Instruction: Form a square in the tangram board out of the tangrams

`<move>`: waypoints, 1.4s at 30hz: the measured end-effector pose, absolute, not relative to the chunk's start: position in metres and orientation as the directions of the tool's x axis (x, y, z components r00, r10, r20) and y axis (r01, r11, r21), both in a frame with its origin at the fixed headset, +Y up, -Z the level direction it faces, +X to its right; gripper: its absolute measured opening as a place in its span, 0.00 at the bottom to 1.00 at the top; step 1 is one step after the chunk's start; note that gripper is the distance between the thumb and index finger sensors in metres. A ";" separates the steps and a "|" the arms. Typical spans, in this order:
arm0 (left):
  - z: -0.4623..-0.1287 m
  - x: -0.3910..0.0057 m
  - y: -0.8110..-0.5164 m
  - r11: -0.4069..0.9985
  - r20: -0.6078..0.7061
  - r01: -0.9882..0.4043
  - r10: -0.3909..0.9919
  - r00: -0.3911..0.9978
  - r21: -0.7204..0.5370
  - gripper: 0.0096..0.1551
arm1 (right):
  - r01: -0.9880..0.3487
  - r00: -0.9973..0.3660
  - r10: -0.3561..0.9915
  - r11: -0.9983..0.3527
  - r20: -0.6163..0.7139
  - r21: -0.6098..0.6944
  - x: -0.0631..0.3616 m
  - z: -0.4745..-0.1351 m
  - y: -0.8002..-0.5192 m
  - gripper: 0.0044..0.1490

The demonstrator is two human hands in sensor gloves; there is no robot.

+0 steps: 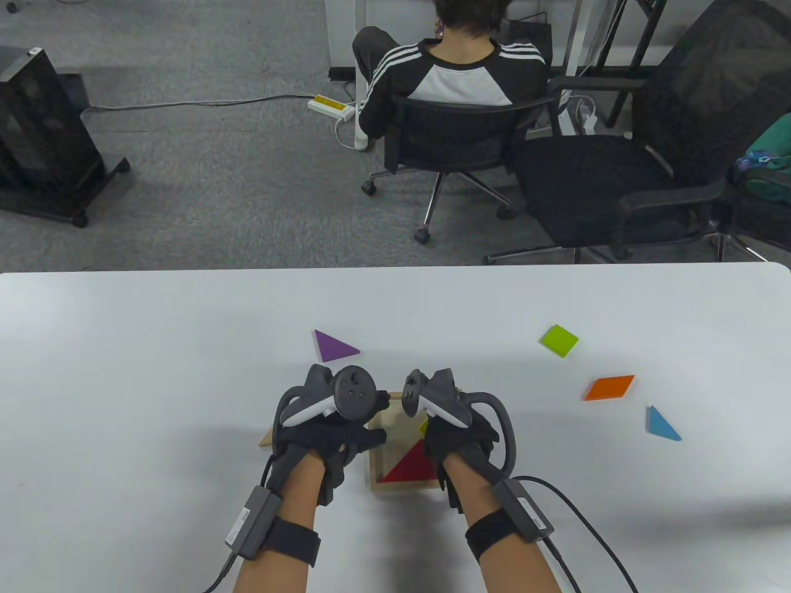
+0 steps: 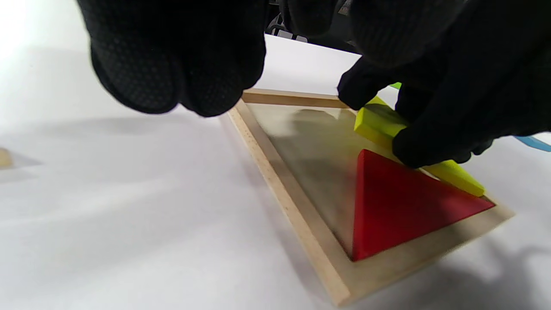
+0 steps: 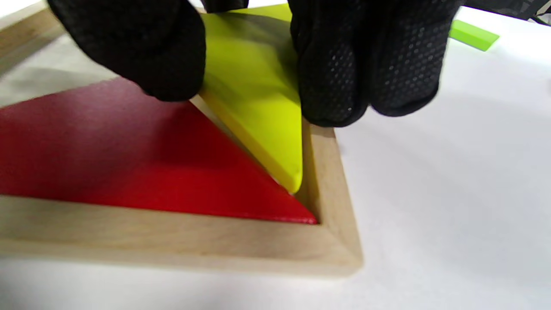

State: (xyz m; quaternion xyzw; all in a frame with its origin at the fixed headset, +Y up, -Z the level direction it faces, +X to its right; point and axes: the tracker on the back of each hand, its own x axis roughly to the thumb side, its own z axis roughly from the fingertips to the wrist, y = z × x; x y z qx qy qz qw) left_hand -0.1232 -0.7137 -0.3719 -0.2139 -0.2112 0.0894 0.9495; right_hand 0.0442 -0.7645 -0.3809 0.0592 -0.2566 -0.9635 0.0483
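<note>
The wooden tangram board lies under both hands. A red triangle lies flat in its near right corner. My right hand pinches a yellow triangle between thumb and fingers. The piece is tilted, with its lower tip in the board's corner beside the red triangle's edge. My left hand hovers over the board's left frame, its fingers loosely curled and holding nothing. The rest of the board's floor is bare.
Loose pieces lie on the white table: a purple triangle beyond the hands, and a green square, an orange parallelogram and a blue triangle to the right. A small tan piece peeks out left of my left hand.
</note>
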 end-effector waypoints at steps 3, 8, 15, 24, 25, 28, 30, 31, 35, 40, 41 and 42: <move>-0.372 -0.123 -0.714 0.892 0.361 -0.079 0.260 0.896 -0.446 0.44 | 0.077 -0.985 -0.144 -0.854 -0.092 0.514 0.042 -0.382 -0.766 0.52; -0.372 -0.123 -0.714 0.890 0.361 -0.080 0.263 0.895 -0.449 0.44 | 0.118 -0.979 -0.187 -0.847 -0.082 0.518 0.039 -0.382 -0.765 0.49; -0.372 -0.124 -0.714 0.889 0.357 -0.082 0.264 0.896 -0.451 0.44 | 0.145 -0.980 -0.196 -0.834 -0.040 0.532 0.036 -0.379 -0.767 0.41; -0.372 -0.124 -0.713 0.889 0.356 -0.080 0.261 0.897 -0.451 0.44 | 0.116 -0.991 -0.136 -0.875 -0.009 0.469 0.039 -0.368 -0.757 0.41; -0.372 -0.124 -0.712 0.890 0.356 -0.082 0.262 0.897 -0.449 0.44 | 0.102 -0.993 -0.119 -0.883 -0.008 0.458 0.041 -0.365 -0.753 0.41; -0.371 -0.124 -0.709 0.893 0.361 -0.086 0.265 0.894 -0.442 0.44 | 0.095 -0.995 -0.101 -0.895 0.010 0.435 0.047 -0.360 -0.740 0.41; -0.370 -0.123 -0.707 0.897 0.366 -0.087 0.263 0.893 -0.434 0.44 | 0.088 -0.996 -0.087 -0.907 0.021 0.412 0.052 -0.356 -0.728 0.41; -0.370 -0.123 -0.706 0.899 0.369 -0.086 0.262 0.892 -0.429 0.44 | 0.082 -0.997 -0.078 -0.915 0.025 0.395 0.056 -0.354 -0.721 0.41; -0.368 -0.121 -0.703 0.904 0.376 -0.087 0.260 0.889 -0.418 0.44 | 0.054 -0.998 -0.042 -0.945 0.043 0.322 0.073 -0.345 -0.690 0.40; -0.367 -0.118 -0.701 0.914 0.394 -0.080 0.250 0.884 -0.398 0.44 | 0.029 -0.999 -0.021 -0.978 0.041 0.206 0.107 -0.335 -0.647 0.41; -0.366 -0.116 -0.700 0.916 0.399 -0.078 0.247 0.883 -0.393 0.44 | 0.021 -0.999 -0.013 -0.982 0.044 0.187 0.115 -0.334 -0.640 0.41; -0.366 -0.116 -0.700 0.918 0.401 -0.077 0.245 0.883 -0.390 0.44 | 0.020 -0.999 -0.013 -0.984 0.043 0.178 0.119 -0.334 -0.637 0.41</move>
